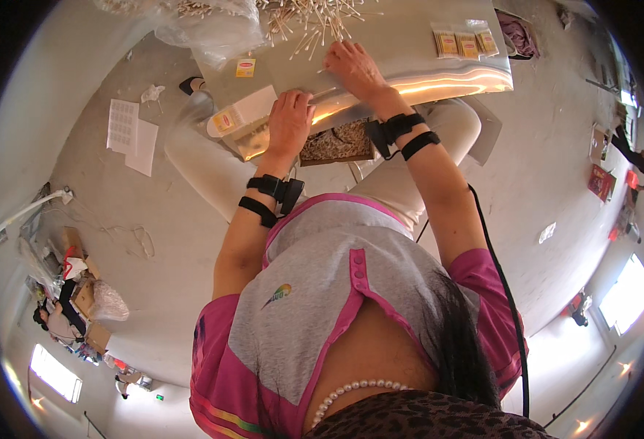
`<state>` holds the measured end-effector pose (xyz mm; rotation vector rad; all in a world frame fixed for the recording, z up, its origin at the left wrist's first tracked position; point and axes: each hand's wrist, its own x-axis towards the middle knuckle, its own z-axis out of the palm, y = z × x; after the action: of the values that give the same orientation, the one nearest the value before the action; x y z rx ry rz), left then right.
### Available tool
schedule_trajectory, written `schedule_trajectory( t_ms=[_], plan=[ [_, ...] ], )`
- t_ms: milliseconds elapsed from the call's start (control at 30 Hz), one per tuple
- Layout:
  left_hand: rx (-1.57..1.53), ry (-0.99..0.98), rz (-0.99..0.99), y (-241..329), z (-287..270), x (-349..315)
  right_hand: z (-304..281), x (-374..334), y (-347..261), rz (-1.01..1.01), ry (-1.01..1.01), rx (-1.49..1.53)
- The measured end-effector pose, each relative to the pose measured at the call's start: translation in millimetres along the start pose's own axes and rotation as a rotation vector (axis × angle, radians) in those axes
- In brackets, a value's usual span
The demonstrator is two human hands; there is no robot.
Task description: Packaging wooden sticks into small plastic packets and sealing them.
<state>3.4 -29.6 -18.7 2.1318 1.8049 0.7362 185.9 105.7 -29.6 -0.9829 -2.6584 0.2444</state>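
Observation:
A loose pile of cotton swabs point(314, 22) lies at the far middle of the table. Close in front of it, my right hand point(355, 69) rests on the tabletop with its fingers bent downward. A small pale tip shows beside those fingers, too small to name surely. My left hand point(290, 123) is at the table's near edge, fingers curled; what they hold, if anything, is hidden. Beside it on the left lie a white sheet point(256, 104) and a small yellow-and-white packet point(224, 120). Another yellow packet point(245, 68) lies farther back.
Clear bags with yellow packs point(467, 45) sit at the table's far right. A clear plastic bag point(216, 33) bulges at the far left. Below the shiny table edge point(439, 84), a box of swabs point(340, 142) stands between my knees. Printed sheets point(124, 126) lie on the floor.

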Motion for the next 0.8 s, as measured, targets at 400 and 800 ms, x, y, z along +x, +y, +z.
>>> schedule_trajectory(
  t_ms=[400,800],
  plan=[
    [-0.029,-0.014,-0.051,-5,6,-3,3,42,1,0.028,0.113,-0.044],
    [-0.061,-0.024,-0.056,-4,2,2,14,-2,-33,0.066,0.088,0.141]
  ],
)
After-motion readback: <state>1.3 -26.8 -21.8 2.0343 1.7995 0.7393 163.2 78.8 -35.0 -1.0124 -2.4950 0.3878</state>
